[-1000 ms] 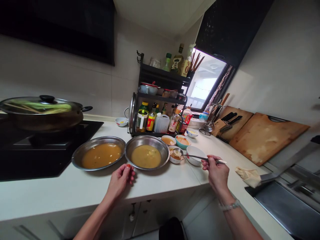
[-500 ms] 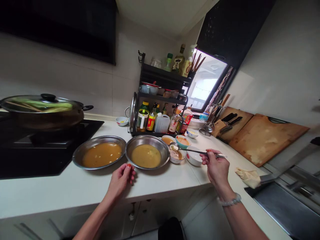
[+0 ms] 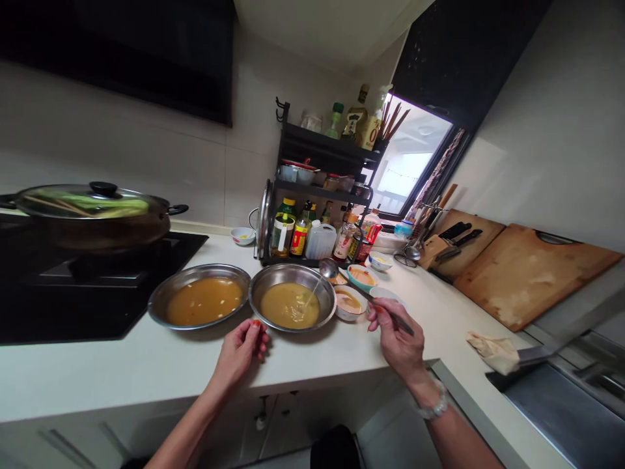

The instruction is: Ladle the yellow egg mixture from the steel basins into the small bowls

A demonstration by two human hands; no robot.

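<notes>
My right hand (image 3: 398, 335) grips the handle of a metal ladle (image 3: 329, 268), tilted over the right rim of a metal bowl (image 3: 291, 271). A thin stream runs from the ladle into the yellowish liquid (image 3: 288, 306) there, which ripples. My left hand (image 3: 244, 345) is closed at this bowl's front left rim, thumb at the edge and fingers curled below. Beside it on the left stands a second metal bowl (image 3: 159, 309) of browner liquid with pale bits. Small bowls sit under and right of the ladle: a white one (image 3: 350, 315) with brownish liquid and a turquoise-rimmed one (image 3: 362, 279).
A lidded pan (image 3: 97, 221) stands on the black stove (image 3: 97, 312) at left. Behind the bowls is a black rack (image 3: 322, 192) with several bottles. To the right are a cutting board (image 3: 532, 277), a cloth (image 3: 493, 352) and the sink (image 3: 566, 404).
My right hand has moved left and turned the ladle, from above the small bowls to the metal bowl's rim. Liquid now pours from it. My left hand stays at the rim.
</notes>
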